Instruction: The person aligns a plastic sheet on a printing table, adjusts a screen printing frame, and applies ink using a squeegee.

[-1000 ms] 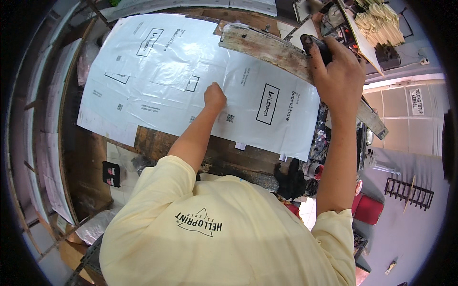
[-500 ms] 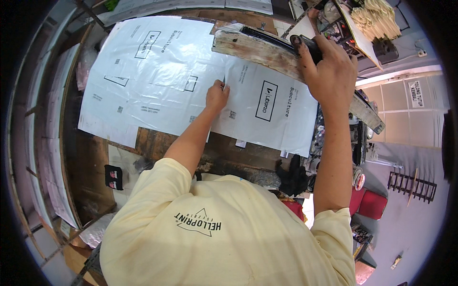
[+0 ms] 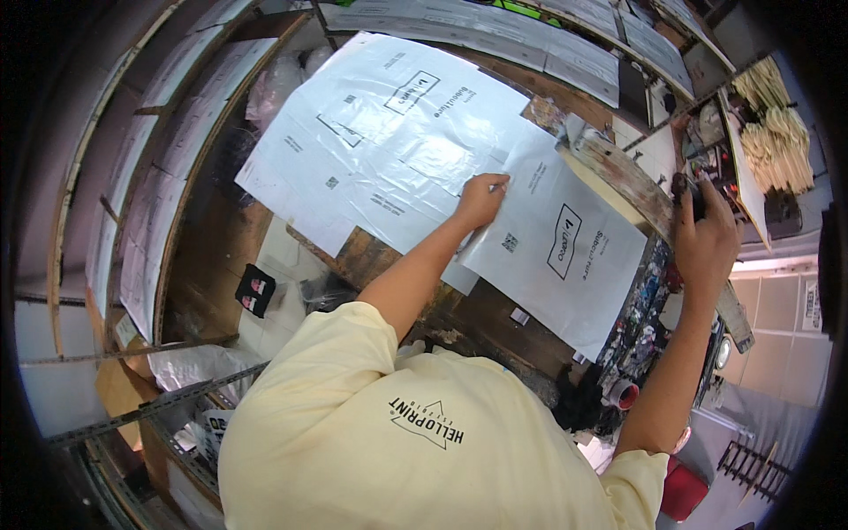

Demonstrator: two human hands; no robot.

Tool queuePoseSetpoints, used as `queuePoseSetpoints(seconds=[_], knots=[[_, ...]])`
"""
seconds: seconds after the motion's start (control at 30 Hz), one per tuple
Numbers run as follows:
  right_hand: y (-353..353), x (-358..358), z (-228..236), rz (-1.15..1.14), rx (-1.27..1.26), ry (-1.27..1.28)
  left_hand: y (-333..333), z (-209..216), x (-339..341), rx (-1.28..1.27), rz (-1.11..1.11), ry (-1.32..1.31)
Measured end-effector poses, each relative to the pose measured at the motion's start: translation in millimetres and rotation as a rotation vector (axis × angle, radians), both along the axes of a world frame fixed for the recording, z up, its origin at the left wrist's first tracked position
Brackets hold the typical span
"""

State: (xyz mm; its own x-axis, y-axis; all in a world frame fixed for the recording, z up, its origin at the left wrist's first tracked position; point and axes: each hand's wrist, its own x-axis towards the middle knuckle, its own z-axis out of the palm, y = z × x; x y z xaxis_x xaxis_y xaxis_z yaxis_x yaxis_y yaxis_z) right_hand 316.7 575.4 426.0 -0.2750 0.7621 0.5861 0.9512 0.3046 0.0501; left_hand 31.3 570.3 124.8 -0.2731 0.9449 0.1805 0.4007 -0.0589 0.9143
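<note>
My left hand is closed on the left edge of a white plastic sheet with black print, pinching it and lifting it slightly. This sheet overlaps other shiny printed sheets spread to the left. My right hand is at the far right, its fingers curled round the edge of a worn wooden frame, which stands raised and tilted along the far side of the sheet. A dark piece shows under the stained thumb; its kind is unclear. Most of the frame's inner side is hidden.
Racks holding printed sheets stand on the left, with more along the far side. Paint-stained clutter and an open can lie by the right table edge. Stacked cream cloths sit on a shelf at far right. A black item lies at lower left.
The view has turned, so the scene sits lower and further right. My left hand still pinches the sheet, its edge now lifted more. My right hand keeps hold of the raised frame.
</note>
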Motion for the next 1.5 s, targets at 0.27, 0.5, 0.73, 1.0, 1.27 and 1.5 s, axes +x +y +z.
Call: queuePoseSetpoints(seconds=[0.27, 0.5, 0.73, 1.0, 1.27, 1.5], knots=[[5.7, 6.3, -1.6, -0.062, -0.046, -0.044, -38.5, 19.9, -142.6, -0.119, 0.083, -0.119], [10.3, 10.1, 1.5, -0.037, -0.084, -0.025, -83.2, 40.3, -260.4, -0.104, 0.23, -0.153], [18.7, 17.6, -2.9, -0.015, -0.12, 0.013, -133.8, 15.6, -357.9, -0.093, 0.472, -0.021], [24.2, 38.6, -12.7, 0.01, -0.045, -0.123, -207.1, -46.3, -377.0, -0.074, 0.714, 0.149], [11.8, 14.6, -6.2, 0.037, -0.141, -0.003, -259.3, -84.9, -357.5, -0.101, 0.764, 0.34], [15.0, 22.1, -13.5, 0.048, -0.114, -0.028, -278.9, -88.5, -355.7, -0.205, 0.753, 0.367]])
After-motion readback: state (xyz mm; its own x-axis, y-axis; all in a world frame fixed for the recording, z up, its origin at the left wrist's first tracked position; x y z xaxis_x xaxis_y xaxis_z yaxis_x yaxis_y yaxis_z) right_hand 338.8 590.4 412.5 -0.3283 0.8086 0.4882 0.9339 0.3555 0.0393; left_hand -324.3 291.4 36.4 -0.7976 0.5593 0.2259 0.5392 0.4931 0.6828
